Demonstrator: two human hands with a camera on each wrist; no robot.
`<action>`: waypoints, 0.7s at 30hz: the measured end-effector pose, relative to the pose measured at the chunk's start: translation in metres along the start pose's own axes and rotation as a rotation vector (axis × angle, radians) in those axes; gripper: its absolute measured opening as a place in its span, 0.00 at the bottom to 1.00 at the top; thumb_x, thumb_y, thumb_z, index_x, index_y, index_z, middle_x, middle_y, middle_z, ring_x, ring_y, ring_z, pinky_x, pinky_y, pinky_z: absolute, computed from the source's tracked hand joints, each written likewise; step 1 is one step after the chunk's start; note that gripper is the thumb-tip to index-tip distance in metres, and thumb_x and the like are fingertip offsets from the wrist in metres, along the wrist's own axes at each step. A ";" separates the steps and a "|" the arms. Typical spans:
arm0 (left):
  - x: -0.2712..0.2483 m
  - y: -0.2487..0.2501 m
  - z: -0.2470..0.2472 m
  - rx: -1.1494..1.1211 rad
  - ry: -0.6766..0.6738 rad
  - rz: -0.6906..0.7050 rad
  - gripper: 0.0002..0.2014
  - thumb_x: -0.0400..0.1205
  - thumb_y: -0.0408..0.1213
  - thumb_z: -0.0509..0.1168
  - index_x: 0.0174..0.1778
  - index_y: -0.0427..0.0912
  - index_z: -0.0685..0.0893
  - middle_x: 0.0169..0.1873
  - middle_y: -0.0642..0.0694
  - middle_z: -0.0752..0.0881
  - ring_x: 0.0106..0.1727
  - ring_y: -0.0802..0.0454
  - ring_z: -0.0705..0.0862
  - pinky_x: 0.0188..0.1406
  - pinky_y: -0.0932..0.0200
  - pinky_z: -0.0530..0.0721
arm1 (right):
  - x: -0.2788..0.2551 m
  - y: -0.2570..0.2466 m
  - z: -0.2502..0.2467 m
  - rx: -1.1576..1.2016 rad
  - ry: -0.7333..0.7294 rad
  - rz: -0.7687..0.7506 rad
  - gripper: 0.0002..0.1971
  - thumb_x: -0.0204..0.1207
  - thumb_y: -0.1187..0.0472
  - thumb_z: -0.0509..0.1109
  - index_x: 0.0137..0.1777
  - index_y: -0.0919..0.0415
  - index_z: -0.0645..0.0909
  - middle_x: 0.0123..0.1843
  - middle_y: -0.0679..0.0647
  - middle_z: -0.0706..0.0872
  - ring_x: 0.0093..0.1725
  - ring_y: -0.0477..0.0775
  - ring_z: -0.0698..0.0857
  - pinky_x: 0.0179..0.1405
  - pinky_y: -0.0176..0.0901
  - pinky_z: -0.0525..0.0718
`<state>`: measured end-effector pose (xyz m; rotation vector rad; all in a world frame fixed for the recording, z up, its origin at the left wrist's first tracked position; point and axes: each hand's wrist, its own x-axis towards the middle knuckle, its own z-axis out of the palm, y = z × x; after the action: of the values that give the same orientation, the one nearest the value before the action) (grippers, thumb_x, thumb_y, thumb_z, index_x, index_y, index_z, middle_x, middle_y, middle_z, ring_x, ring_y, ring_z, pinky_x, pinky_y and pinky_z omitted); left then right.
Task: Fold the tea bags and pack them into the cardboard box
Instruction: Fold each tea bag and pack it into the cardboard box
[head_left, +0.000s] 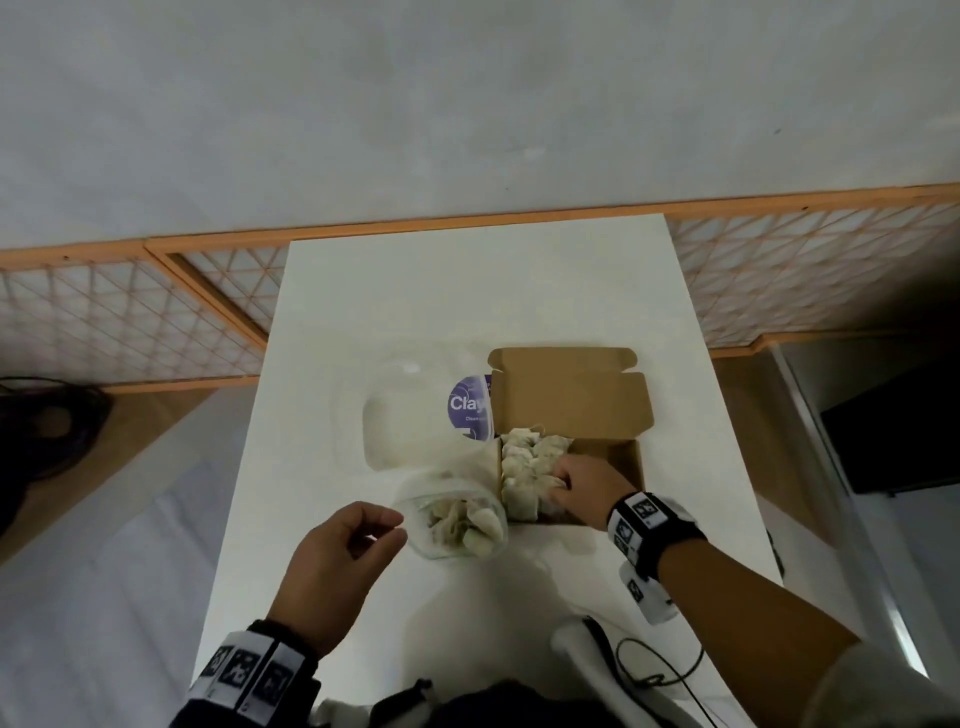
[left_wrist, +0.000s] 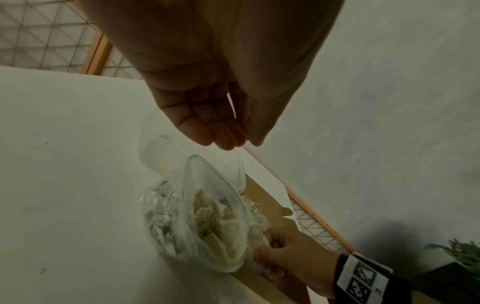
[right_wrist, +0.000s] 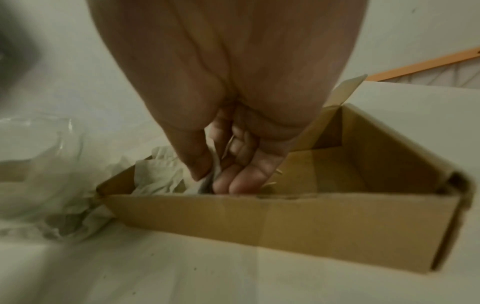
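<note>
Two hands are working: your right hand (head_left: 582, 486) is pinching a tea bag (right_wrist: 213, 174) inside the cardboard box (head_left: 631, 457) (lid up), your left hand (head_left: 337, 556) is hovering, loosely curled, holding nothing.

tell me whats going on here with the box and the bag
A person is packing tea bags into a cardboard box on a white table. The right hand is down inside the box, pinching a tea bag among those already packed along its left side. The left hand hovers, loosely curled and holding nothing, beside the clear plastic bag that holds more tea bags. The box's right part is bare.
</note>
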<state>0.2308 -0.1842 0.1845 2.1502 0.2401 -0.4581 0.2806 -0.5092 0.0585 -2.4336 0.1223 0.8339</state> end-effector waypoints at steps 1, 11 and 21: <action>0.001 -0.001 0.001 -0.014 0.001 -0.008 0.05 0.81 0.39 0.77 0.48 0.55 0.91 0.40 0.57 0.92 0.39 0.52 0.88 0.41 0.66 0.85 | 0.001 -0.002 0.002 0.006 0.028 0.015 0.10 0.82 0.58 0.71 0.42 0.58 0.75 0.43 0.60 0.83 0.43 0.58 0.79 0.42 0.49 0.76; 0.019 -0.014 0.014 0.107 -0.005 0.024 0.05 0.81 0.43 0.77 0.47 0.58 0.88 0.42 0.59 0.89 0.37 0.62 0.84 0.41 0.67 0.80 | -0.012 -0.007 -0.004 0.163 0.287 0.133 0.13 0.77 0.48 0.78 0.52 0.48 0.77 0.51 0.46 0.80 0.46 0.49 0.84 0.48 0.47 0.85; 0.041 -0.035 0.029 0.230 -0.086 -0.070 0.09 0.83 0.46 0.73 0.59 0.59 0.90 0.66 0.51 0.79 0.58 0.57 0.83 0.64 0.63 0.77 | -0.060 -0.096 0.009 0.010 0.056 -0.455 0.12 0.90 0.51 0.63 0.65 0.48 0.87 0.58 0.42 0.86 0.53 0.41 0.83 0.56 0.37 0.81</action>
<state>0.2500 -0.1878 0.1261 2.3444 0.2238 -0.6442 0.2516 -0.4294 0.1338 -2.3389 -0.3919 0.5568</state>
